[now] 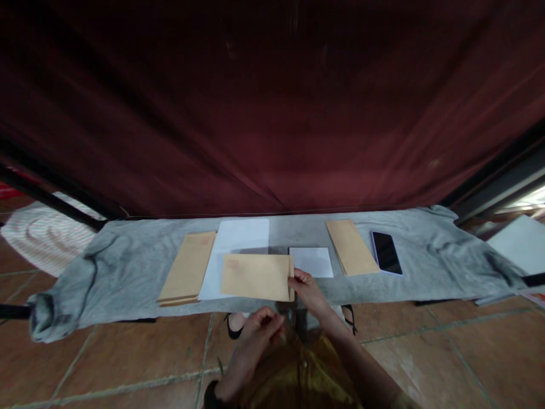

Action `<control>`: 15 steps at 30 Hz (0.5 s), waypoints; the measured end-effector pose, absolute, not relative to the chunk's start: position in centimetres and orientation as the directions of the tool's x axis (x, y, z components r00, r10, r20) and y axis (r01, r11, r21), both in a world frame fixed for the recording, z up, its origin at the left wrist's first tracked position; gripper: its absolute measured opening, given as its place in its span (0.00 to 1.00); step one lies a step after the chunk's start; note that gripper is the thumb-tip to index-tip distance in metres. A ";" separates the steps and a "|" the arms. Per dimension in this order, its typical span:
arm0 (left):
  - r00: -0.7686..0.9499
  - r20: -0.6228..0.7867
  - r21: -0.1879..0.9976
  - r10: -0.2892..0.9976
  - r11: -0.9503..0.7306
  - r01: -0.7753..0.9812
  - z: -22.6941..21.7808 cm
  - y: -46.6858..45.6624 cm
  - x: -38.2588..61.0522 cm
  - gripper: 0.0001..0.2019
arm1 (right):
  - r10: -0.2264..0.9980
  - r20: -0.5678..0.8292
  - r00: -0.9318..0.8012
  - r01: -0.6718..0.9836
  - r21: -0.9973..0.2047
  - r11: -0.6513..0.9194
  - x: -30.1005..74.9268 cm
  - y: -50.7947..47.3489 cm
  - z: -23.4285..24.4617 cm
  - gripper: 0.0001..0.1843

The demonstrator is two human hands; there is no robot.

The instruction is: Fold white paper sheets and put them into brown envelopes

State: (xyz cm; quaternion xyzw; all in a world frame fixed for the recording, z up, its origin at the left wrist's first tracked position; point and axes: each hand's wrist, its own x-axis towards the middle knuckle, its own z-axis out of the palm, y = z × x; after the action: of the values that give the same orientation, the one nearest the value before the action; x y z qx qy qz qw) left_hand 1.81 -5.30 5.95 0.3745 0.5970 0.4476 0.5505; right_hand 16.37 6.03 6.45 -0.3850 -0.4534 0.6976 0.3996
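Observation:
My right hand (305, 286) pinches the right end of a tan paper envelope (255, 277), which it holds over the front part of the cloth-covered surface. The envelope has a faint reddish mark at its upper left, and its flap end is at my fingers. Close to my body, below the envelope and apart from it, my left hand (261, 329) is closed with curled fingers; whatever may be in it is hidden. Partly under the envelope lies a white paper sheet (242, 234). Just beyond my right hand is a small white card (313, 262) with a dark edge.
A stack of tan envelopes (188, 266) lies at the left, and more tan envelopes (352, 248) lie at the right. Beside these is a phone (386, 253). Grey cloth (131, 261) covers the narrow surface, with a dark red curtain (272, 125) behind it.

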 end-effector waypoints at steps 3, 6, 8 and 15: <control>-0.163 0.139 0.833 0.977 -0.026 0.552 7.7 -4.4 -0.2 0.25 | 0.906 -0.146 -0.398 -0.179 -0.956 -0.233 17.6 6.0 6.5 0.17; 0.159 0.229 0.439 0.960 -0.248 0.863 9.7 -2.4 -2.6 0.47 | 0.871 -0.150 -0.468 -0.155 -0.956 -0.249 18.8 5.5 6.7 0.15; 0.279 0.156 0.282 0.948 -0.313 0.907 10.4 -1.2 -3.7 0.58 | 0.848 -0.151 -0.507 -0.152 -0.953 -0.260 19.5 5.2 6.7 0.15; 0.446 -0.004 0.307 0.895 -0.423 0.852 9.6 -0.9 -3.3 0.69 | 0.810 -0.201 -0.550 -0.247 -0.888 -0.388 20.3 3.6 6.4 0.14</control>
State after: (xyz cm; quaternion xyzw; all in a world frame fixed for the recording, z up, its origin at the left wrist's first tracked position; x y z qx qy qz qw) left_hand -3.33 -0.89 9.57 0.8398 0.5201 0.0801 0.1331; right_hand 20.25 3.57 6.43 -0.3254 -0.4325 0.7669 0.3448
